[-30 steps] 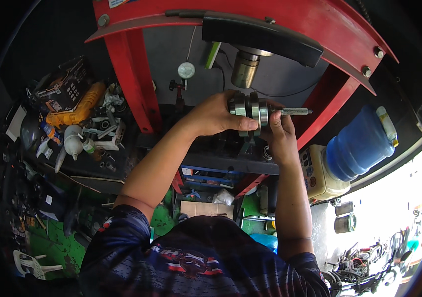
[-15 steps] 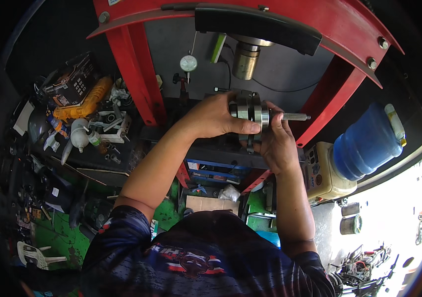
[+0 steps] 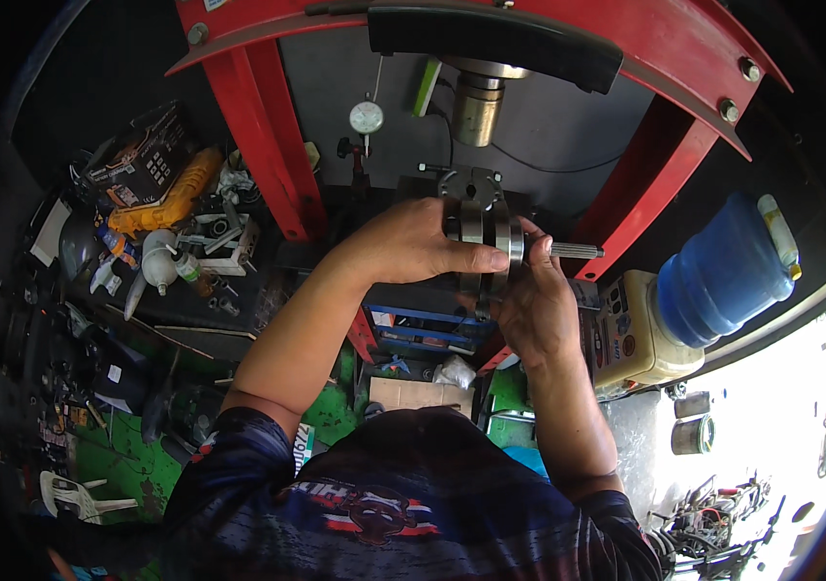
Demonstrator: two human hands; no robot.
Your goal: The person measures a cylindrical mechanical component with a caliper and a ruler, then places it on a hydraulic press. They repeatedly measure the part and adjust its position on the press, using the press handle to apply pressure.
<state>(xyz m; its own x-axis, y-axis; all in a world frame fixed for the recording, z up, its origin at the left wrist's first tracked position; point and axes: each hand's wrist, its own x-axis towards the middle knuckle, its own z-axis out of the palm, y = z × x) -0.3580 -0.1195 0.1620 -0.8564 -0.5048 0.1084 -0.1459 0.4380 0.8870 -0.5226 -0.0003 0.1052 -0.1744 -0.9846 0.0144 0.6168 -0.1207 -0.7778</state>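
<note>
Between both hands I hold a crankshaft (image 3: 472,229), two shiny steel discs side by side with a splined shaft sticking out to the right. My left hand (image 3: 425,244) wraps round its left disc, the thumb lying across the rims. My right hand (image 3: 540,305) grips the right disc from below and from the right, fingers close to the shaft. The palm sides and some fingers are hidden behind the metal. Just beyond the crankshaft, a metal fixture with bolts (image 3: 472,181) sits on the press bed. The press ram (image 3: 479,111) hangs above and behind it.
A red press frame (image 3: 273,145) stands around the work. Left of it are a dial gauge (image 3: 366,117) and a bench cluttered with a yellow tool case (image 3: 166,208) and a black box (image 3: 142,155). At right stand a blue water jug (image 3: 723,276) and a beige container (image 3: 631,334).
Both hands have lowered the crankshaft slightly toward me. The bolted fixture behind it now shows more clearly. My grip looks much the same.
</note>
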